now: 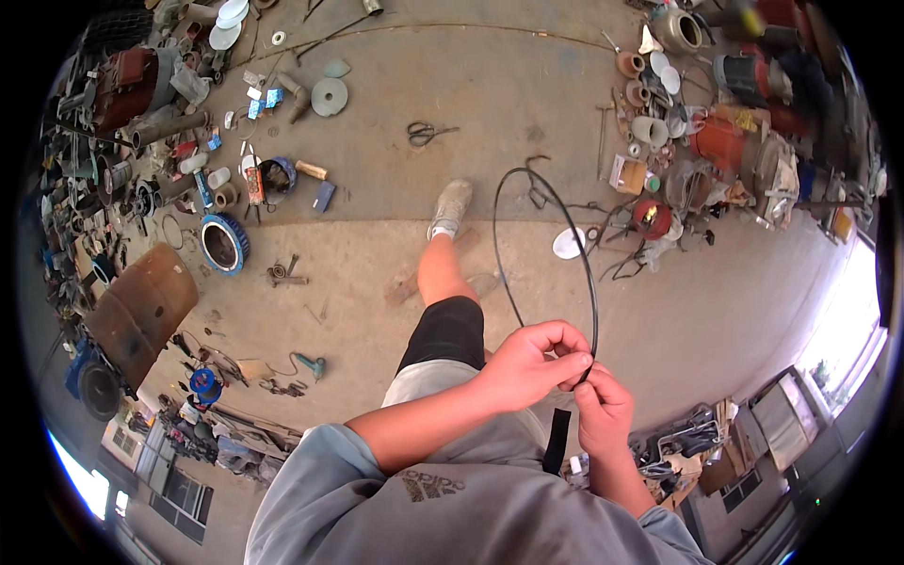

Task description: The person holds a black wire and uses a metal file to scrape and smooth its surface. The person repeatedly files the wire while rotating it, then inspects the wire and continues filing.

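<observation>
A thin black cable [592,273] forms a tall loop in front of me, rising above the floor. My left hand [539,365] pinches it at the lower end, with the thumb pressed against the curled fingers. Just to the right and slightly lower, my right hand [605,407] also closes on the cable, its thumb and fingers meeting close to the left hand's. The exact spot where the cable's parts come together is hidden by my fingers. Below the hands, a short black strap [557,441] shows in front of my grey shirt.
Scissors [421,134] lie on the concrete floor ahead. Motor parts crowd both sides, with a blue ring-shaped part [224,245] and a rusty curved metal sheet [144,306] on the left. A white disc [569,243] lies behind the loop. A green power tool [311,365] rests lower left.
</observation>
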Demonstrator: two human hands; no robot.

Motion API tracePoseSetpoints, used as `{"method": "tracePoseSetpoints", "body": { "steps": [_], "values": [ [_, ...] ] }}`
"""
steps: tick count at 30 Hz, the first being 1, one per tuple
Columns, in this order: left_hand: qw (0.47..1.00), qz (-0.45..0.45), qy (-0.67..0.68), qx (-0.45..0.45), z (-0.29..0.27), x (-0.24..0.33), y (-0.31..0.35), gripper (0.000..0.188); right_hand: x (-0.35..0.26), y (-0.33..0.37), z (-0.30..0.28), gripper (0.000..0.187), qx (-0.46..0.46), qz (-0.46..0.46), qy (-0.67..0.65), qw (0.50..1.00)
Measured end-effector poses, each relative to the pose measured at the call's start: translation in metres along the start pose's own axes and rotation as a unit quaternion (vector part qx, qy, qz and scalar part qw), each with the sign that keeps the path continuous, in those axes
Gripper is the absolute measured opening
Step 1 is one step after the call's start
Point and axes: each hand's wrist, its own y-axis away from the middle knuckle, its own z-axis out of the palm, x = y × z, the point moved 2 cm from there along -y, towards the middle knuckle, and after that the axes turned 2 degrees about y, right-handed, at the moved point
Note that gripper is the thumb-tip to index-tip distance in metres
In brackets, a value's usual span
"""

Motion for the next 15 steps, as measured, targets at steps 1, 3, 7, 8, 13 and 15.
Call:
{"method": "tracePoseSetpoints", "body": {
  "steps": [1,3,7,8,13,15],
  "values": [
    [1.000,0.006,-0.003,-0.005,0.004,0.013,-0.001,0.004,-0.012,-0.007,0.002,0.022,-0.006,-0.001,0.004,1.000],
    [1.000,0.013,-0.011,-0.010,0.003,0.031,-0.003,0.004,-0.025,-0.021,0.010,0.022,-0.018,0.001,0.007,1.000],
    [0.996,0.069,-0.054,-0.020,0.016,0.048,-0.008,0.004,-0.054,-0.030,0.015,0.018,-0.015,0.006,0.002,1.000],
    [0.994,0.080,-0.072,-0.022,0.019,0.054,-0.009,0.005,-0.060,-0.032,0.015,0.017,-0.019,0.004,0.018,1.000],
    [0.976,0.131,-0.173,-0.032,0.034,0.072,-0.010,0.008,-0.078,-0.031,0.012,0.015,-0.035,0.011,0.063,0.997],
    [0.983,0.104,-0.144,-0.031,0.040,0.073,-0.008,0.007,-0.089,-0.032,0.016,0.015,-0.031,-0.005,0.060,0.998]
  ]
}}
